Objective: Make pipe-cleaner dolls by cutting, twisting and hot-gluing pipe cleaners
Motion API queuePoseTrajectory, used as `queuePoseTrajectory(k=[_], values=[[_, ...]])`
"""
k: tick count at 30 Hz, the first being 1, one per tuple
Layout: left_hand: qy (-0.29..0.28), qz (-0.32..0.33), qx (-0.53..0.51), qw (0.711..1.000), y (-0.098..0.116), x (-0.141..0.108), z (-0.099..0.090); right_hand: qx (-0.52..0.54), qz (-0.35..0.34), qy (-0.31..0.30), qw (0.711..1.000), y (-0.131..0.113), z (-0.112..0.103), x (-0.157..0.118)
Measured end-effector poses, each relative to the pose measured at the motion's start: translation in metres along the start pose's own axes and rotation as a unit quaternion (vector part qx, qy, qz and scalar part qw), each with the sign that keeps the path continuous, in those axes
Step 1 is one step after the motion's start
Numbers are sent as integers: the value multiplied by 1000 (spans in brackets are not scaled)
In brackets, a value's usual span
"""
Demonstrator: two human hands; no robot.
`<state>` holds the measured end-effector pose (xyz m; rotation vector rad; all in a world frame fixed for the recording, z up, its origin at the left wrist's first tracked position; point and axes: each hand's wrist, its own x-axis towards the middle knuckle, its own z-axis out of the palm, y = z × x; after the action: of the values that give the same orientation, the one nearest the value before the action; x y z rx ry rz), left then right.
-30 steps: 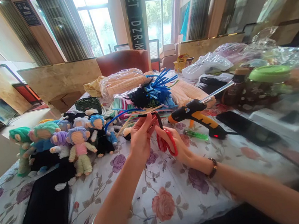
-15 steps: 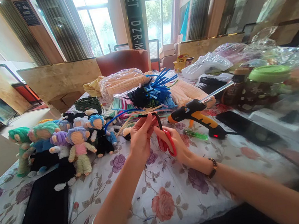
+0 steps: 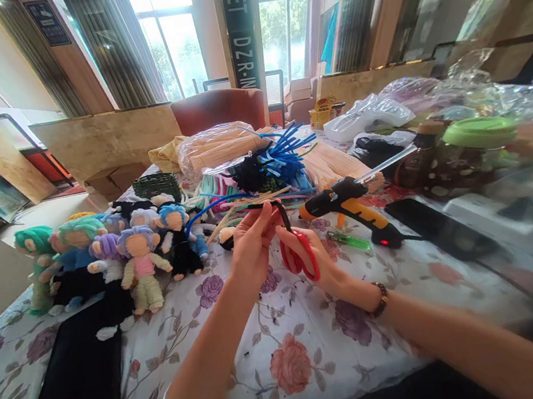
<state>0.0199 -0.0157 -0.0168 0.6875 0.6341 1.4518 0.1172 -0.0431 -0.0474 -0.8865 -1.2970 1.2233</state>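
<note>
My left hand (image 3: 252, 239) pinches a short black pipe cleaner (image 3: 256, 206) between thumb and fingers. Red-handled scissors (image 3: 309, 257) are in my right hand (image 3: 323, 261), its fingers wrapped through the loops. The dark blades point up and reach the pipe cleaner beside my left fingertips; where exactly they meet it is hard to make out. Small dark scraps (image 3: 247, 353) lie on the flowered tablecloth below my hands. Just beyond my hands is a heap of coloured pipe cleaners, with a blue bundle (image 3: 284, 156) on top.
Several small dolls (image 3: 143, 269) stand at the left, behind a black tablet-like slab (image 3: 75, 378). To the right lie a glue gun (image 3: 348, 203) with its red light on, a green transparent tool (image 3: 348, 239) and a black phone-like object (image 3: 435, 226). A green-lidded jar (image 3: 478, 132) stands farther right.
The scissors' red loops have spread slightly apart and shifted a little right in my right hand. My left hand stays almost still with the black pipe cleaner.
</note>
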Motion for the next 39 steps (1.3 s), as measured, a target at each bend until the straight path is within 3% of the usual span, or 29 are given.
queuePoseTrajectory(k=[7, 17, 22, 25, 28, 32, 35, 39], values=[[-22, -9, -4, 1000, 1, 0, -1, -29, -9, -54, 998, -21, 0, -9], [-13, 56, -2, 998, -1, 2, -3, 1, 3, -89, 996, -18, 1, -7], [20, 78, -5, 997, 1, 3, -5, 20, -9, -114, 993, -3, -1, -2], [37, 90, -7, 995, 3, 4, -4, 18, -33, -82, 996, 3, -3, 2], [49, 102, -1, 994, 4, 3, -4, -7, -2, -17, 1000, 4, -3, 4], [50, 123, 4, 991, 5, 2, -3, -99, -15, 53, 993, 8, -4, 5], [49, 133, 12, 990, 5, 2, -2, -195, -57, 63, 977, 10, -5, 4], [47, 141, 11, 989, 5, 1, -1, -235, -64, 68, 967, 9, -5, 4]])
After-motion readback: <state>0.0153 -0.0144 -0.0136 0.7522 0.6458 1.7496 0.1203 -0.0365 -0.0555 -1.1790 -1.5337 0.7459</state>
